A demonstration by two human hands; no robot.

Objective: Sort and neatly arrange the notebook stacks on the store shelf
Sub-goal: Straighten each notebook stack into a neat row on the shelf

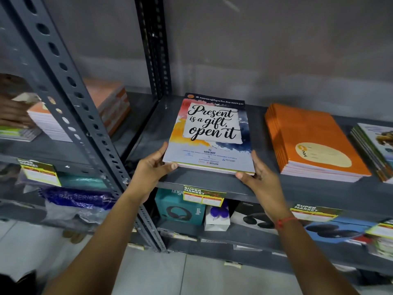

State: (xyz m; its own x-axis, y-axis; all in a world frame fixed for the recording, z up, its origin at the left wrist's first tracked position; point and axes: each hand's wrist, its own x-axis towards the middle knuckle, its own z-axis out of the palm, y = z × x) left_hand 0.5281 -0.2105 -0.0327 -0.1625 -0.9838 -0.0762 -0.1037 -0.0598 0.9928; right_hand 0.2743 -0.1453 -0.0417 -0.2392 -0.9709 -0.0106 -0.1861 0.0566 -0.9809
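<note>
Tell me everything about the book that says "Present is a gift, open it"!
The notebook stack lies flat on the grey metal shelf, left of the orange stack. Its glossy top cover shows black curly writing on a white patch, with red, yellow and blue paint splashes and small logos below. A dark band runs along the far edge. The left hand and right hand grip its near corners, thumbs under the front edge.

One head-worn wide-angle view looks forward and down — close to the grey metal shelf (212, 184), at arm's reach — floor visible beneath the lower shelves.
</note>
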